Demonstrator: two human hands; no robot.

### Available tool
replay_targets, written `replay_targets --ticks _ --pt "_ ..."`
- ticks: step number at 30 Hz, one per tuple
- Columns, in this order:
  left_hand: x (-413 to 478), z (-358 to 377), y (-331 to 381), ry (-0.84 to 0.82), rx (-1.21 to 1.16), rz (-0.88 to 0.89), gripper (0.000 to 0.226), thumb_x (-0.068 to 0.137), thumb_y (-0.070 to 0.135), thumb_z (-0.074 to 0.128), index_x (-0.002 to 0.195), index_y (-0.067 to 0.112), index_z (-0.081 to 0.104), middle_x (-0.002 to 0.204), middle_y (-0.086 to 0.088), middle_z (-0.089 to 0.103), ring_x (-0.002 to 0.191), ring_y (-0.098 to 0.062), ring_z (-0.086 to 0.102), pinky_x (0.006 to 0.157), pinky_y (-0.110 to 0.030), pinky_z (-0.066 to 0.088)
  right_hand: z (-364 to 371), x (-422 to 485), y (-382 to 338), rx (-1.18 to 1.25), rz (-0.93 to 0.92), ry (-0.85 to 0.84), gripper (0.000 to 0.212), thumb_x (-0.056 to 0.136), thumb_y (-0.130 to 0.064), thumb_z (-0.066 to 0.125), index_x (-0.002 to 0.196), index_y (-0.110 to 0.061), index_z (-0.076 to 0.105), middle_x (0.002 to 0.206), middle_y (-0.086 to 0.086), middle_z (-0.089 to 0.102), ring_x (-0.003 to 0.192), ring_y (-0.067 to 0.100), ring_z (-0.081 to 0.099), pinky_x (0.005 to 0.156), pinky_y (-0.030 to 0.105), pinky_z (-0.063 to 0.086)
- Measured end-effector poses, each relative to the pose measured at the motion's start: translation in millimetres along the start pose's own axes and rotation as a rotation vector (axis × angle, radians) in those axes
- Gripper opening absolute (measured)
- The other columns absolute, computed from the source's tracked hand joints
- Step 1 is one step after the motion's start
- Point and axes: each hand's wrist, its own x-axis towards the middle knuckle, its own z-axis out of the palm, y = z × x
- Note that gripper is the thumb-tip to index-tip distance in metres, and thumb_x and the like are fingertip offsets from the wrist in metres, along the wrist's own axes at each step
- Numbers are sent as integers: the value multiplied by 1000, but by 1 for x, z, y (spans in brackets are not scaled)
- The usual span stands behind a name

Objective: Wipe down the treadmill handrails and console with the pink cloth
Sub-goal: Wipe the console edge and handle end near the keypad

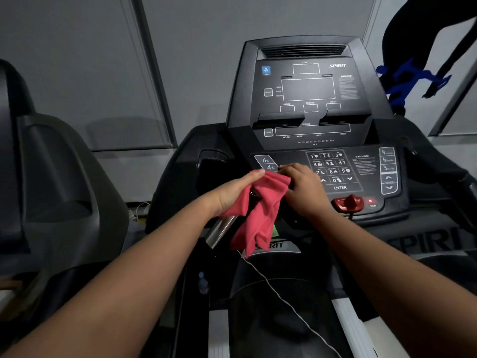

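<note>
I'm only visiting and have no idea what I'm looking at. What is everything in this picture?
black treadmill console: one, black with white markings, centre, facing the person
pink cloth: one, pink, bunched at the console's lower left, hanging down
silver metal grip bar: one, silver, partly under the cloth
red safety knob: one, red, below the ENTER key
red STOP button: one, red, right of the knob
thin white cord: one, white, trailing down over the belt
second dark machine: one, dark grey, far left
blue figure decal: one, blue, wall at upper right
left hand: one, holds the cloth's left side
right hand: one, grips the cloth's right side, over the keypad
</note>
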Motion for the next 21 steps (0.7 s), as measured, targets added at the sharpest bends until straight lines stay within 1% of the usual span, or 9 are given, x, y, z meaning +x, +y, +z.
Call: replay_targets --ticks 4,6,8,10,11,14,16,19,21 --pt "-6 0 -12 301 349 11 44 83 65 53 79 26 72 79 7 70 80 -6 65 74 -18 46 6 0 2 -34 -14 49 35 82 -25 51 110 -10 66 113 7 63 104 31 56 87 42 43" --pt "-7 4 -18 423 457 31 53 70 76 57 82 27 74 79 8 72 82 -10 67 78 -26 51 8 0 3 -50 -30 74 35 79 -19 50 108 -9 66 111 7 64 102 33 57 84 42 44" --pt "-13 10 -21 501 598 49 58 56 84 56 84 36 71 77 12 69 78 -6 66 75 -27 53 9 0 3 -53 -33 78 29 80 -14 54 106 -10 67 110 7 64 102 33 56 85 43 44" --pt "-22 16 -18 548 724 92 31 60 77 63 74 49 61 71 18 62 70 3 59 65 -20 49 10 0 3 -57 -34 82 27 80 -8 58 106 -10 67 110 8 64 102 33 55 85 43 43" --pt "-24 18 -18 577 773 105 29 63 73 67 74 48 57 71 18 61 69 3 59 62 -20 48 9 0 3 -59 -35 89 27 80 -8 59 105 -10 68 109 9 64 101 33 55 84 43 42" --pt "-25 23 -29 689 896 105 62 63 67 72 104 24 53 93 6 67 85 -16 66 69 -31 52 10 0 3 -62 -43 96 25 81 -8 58 104 -10 68 108 9 64 100 34 55 83 42 42" --pt "-23 25 -41 749 981 188 72 66 55 78 117 14 48 108 -4 64 96 -26 64 77 -35 49 11 0 3 -75 -56 94 27 81 -11 55 105 -10 67 107 10 64 99 34 55 81 42 42" --pt "-21 23 -45 674 1072 348 81 69 42 81 132 9 42 121 -10 53 100 -31 61 82 -35 47 8 -2 3 -68 -67 97 34 79 -16 52 109 -7 65 108 12 64 99 34 56 81 42 43" --pt "-22 19 -38 567 1105 339 77 73 39 78 135 12 41 125 -9 47 101 -31 58 82 -36 46 8 -1 2 -41 -85 92 33 76 -17 53 105 -8 67 107 11 65 98 34 57 82 44 46"
